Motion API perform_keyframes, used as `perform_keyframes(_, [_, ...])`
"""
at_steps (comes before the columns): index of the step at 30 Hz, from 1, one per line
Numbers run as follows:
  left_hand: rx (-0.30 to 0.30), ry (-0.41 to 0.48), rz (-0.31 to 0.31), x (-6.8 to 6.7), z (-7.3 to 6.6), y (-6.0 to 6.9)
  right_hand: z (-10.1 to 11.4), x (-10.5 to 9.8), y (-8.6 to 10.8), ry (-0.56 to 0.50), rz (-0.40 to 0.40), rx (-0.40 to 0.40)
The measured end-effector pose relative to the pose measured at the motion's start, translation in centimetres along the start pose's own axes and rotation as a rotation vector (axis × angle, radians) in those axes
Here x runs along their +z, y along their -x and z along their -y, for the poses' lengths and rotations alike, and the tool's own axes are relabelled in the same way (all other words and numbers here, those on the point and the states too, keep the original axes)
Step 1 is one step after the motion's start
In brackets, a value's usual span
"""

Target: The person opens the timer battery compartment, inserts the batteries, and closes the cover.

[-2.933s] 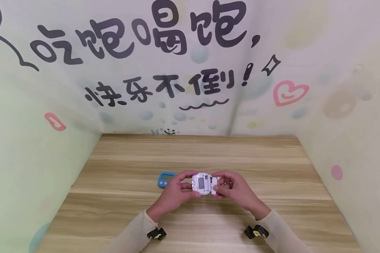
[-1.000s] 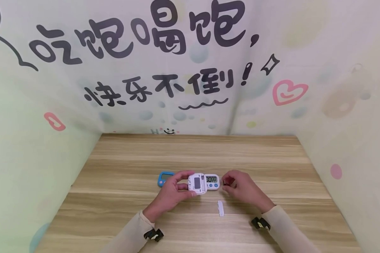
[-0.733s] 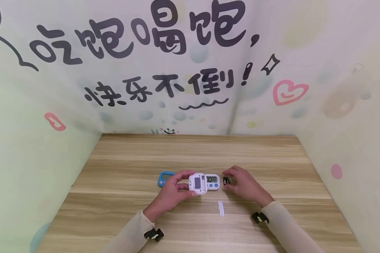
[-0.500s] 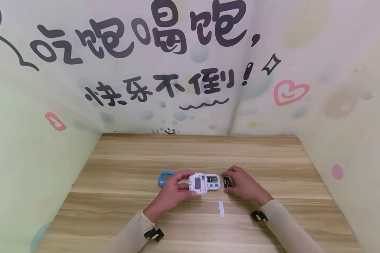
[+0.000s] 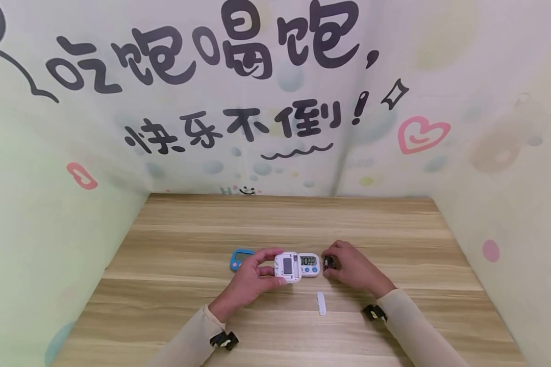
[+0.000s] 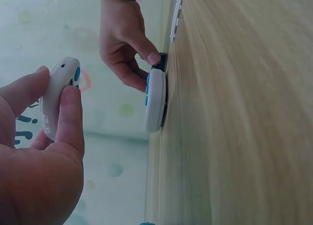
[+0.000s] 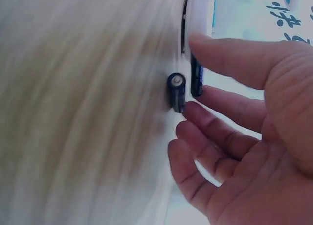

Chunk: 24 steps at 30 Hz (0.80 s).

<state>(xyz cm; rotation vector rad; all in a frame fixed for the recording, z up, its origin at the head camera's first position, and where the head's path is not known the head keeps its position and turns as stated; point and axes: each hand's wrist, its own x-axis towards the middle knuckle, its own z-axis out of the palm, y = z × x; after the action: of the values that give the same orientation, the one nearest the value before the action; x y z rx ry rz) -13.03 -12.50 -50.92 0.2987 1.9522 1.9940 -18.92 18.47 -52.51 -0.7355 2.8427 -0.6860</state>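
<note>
My left fingers (image 6: 70,116) holding a white timer (image 5: 288,266) back side up, my right fingers (image 7: 237,107) pinching a dark battery (image 7: 197,79), another battery (image 7: 176,91) on the bench (image 5: 275,331) just beside them, a second timer (image 5: 310,266) between both sets of fingers

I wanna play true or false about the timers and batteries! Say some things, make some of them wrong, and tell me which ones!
1. The left hand grips a white digital timer. True.
2. The battery cover is fitted on that timer. False: the battery cover lies loose on the table.
3. Two batteries are at the fingers of the right hand. True.
4. The blue digital timer is the farthest right of the three timers. False: the blue digital timer is the farthest left.
5. The second white timer lies screen down. False: its screen faces up, with zeros showing.
</note>
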Motion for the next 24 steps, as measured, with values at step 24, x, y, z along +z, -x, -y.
perform_keyframes(24, [0.009,0.009,0.01,0.1,0.6,-0.4,4.9,-1.8,1.5,-0.204,-0.151,-0.248])
